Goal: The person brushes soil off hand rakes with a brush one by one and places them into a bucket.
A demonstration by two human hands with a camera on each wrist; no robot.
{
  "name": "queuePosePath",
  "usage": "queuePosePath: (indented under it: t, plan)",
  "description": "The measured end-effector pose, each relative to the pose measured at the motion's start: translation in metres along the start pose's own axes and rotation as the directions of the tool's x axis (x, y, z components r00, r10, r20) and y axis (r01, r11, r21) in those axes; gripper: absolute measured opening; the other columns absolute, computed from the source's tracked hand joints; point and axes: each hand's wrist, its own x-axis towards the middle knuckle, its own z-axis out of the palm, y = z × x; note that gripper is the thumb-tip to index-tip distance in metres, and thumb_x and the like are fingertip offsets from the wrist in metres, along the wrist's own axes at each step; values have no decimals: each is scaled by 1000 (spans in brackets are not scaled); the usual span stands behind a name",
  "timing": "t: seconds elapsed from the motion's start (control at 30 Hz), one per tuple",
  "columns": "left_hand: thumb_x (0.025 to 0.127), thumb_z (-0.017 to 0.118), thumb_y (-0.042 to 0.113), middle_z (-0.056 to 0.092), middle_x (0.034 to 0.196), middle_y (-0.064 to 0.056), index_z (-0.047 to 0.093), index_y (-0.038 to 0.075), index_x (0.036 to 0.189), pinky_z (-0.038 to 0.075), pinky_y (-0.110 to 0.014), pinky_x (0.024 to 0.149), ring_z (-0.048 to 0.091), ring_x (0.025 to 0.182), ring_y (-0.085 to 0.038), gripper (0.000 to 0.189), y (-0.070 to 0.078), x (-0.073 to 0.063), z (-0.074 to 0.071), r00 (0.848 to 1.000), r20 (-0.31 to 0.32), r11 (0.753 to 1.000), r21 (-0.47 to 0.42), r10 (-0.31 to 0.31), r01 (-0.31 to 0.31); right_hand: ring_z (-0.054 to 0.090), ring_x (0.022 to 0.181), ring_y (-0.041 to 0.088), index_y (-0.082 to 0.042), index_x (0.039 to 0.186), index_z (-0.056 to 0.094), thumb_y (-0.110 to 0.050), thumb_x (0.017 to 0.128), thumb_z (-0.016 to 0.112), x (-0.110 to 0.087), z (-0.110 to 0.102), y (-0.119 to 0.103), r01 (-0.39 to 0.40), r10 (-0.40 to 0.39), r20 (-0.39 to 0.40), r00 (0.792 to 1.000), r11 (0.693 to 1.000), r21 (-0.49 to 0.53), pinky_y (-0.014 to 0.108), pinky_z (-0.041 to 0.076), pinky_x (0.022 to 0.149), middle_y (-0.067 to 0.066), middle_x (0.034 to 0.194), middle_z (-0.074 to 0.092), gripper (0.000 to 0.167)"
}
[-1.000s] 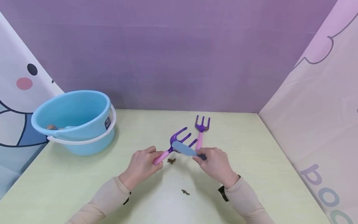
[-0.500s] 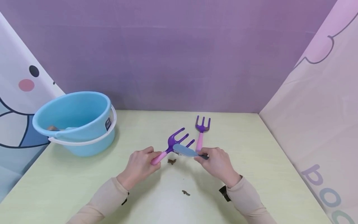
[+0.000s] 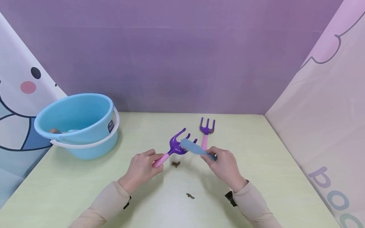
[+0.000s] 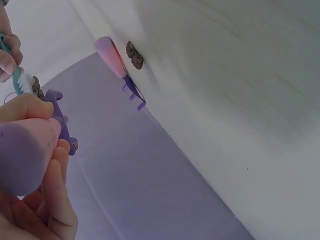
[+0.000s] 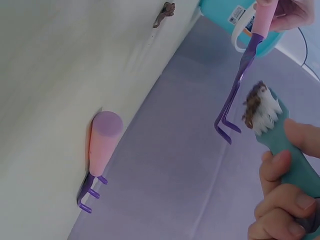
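My left hand (image 3: 141, 167) grips the pink handle of a purple hand fork (image 3: 176, 146), raised over the table with its tines pointing away to the right. Between thumb and fingers, my right hand (image 3: 223, 164) holds a blue-green brush (image 3: 194, 147) across the fork's head in the head view. White bristles (image 5: 269, 114) show in the right wrist view, their ends caked with brown dirt (image 5: 254, 102). There, a gap separates them from the tines. A brown speck (image 4: 75, 145) sits on a tine in the left wrist view.
A second pink-handled fork (image 3: 206, 130) lies on the table (image 3: 142, 126) beyond the right hand. Brown clumps lie below the tools: one clump (image 3: 176, 164) nearer the fork, another clump (image 3: 190, 196) closer to me. At left stands a blue bucket (image 3: 98, 134) with something brown-tipped (image 3: 54, 130) inside.
The held fork has shifted slightly left and turned, showing more of its head. The brush has moved slightly up and right with the right hand, its handle end now lower.
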Motion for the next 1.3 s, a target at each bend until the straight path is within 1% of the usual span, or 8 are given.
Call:
queuePosePath:
  t: [0.27,0.43,0.67,0.9,1.03,1.13,1.23,1.3]
  plan:
    - [68,75,22,49,65,10,73,13,95,31,-16,46,37,49,-3,28,-1,-2,-2,996,42,994,-74,-81,84,34,43,5,-13,89,69,-29,80,70,1,-4,8,-96,106,-37,994,974,204,21,29,40,-2,60,55,19]
    - [69,75,22,50,66,9,73,13,97,33,-18,45,40,49,-3,30,-2,-2,-3,984,80,971,-169,-159,171,39,46,4,-8,89,69,-19,80,70,1,-6,11,-55,93,-132,987,962,268,20,33,41,2,65,61,14]
    - [71,75,20,58,71,6,71,13,103,37,-22,40,44,49,-7,33,-6,0,-2,961,112,897,-345,-253,277,39,45,5,-4,89,69,-11,79,71,2,-8,13,26,96,-292,952,921,389,20,32,39,8,63,62,13]
    - [73,75,19,62,75,3,70,11,104,38,-22,42,44,52,-9,32,-10,1,-1,930,152,802,-473,-335,366,41,47,6,-6,90,69,-13,79,70,2,-7,18,-11,134,-280,951,917,400,20,33,41,8,66,64,13]
    - [74,74,15,62,79,-2,68,8,108,39,-22,45,44,54,-9,35,-13,2,-1,910,185,692,-597,-372,404,41,47,6,-6,91,69,-13,80,70,2,-7,19,-24,143,-273,951,918,397,20,33,41,7,66,64,14]
    - [76,72,12,60,82,-7,66,6,111,42,-22,49,47,58,-10,36,-16,3,1,877,253,552,-697,-409,459,41,47,6,-6,91,69,-13,80,70,1,-7,20,-31,149,-270,951,918,396,20,33,41,7,66,64,14]
    - [79,69,11,64,89,-11,62,5,117,48,-24,56,54,67,-12,39,-18,5,3,831,328,409,-752,-450,518,41,47,6,-6,91,69,-13,80,70,1,-7,21,-38,155,-263,952,916,399,20,33,41,9,66,64,14]
    - [81,65,10,64,95,-13,60,4,120,51,-25,59,58,71,-15,40,-19,6,4,806,364,330,-774,-467,541,41,47,6,-6,91,69,-13,80,70,1,-8,21,-46,161,-257,953,914,402,20,33,41,10,66,64,13]
